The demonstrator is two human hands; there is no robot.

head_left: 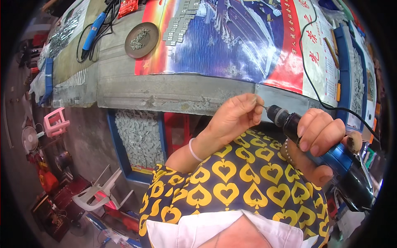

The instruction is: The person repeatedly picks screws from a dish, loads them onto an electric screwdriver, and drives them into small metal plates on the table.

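In front of my body, my right hand [318, 134] is wrapped round a blue and black electric screwdriver [341, 159], its nose turned to the left. The thin bit reaches the fingertips of my left hand [237, 111], which are pinched together right at its end. Whatever small piece sits between those fingers is too small to make out. Beyond the hands, on the bench, a brown round dish [130, 46] holds small metal screws [139, 38]. Rows of small grey metal plates [180, 25] lie to the right of the dish.
A poster [231, 53] covers much of the metal bench [165, 89]. A second blue electric screwdriver [93, 33] lies at the left with its cord. A black cable [310, 76] crosses the right side. Under the bench stands a blue crate [162, 134] full of grey parts.
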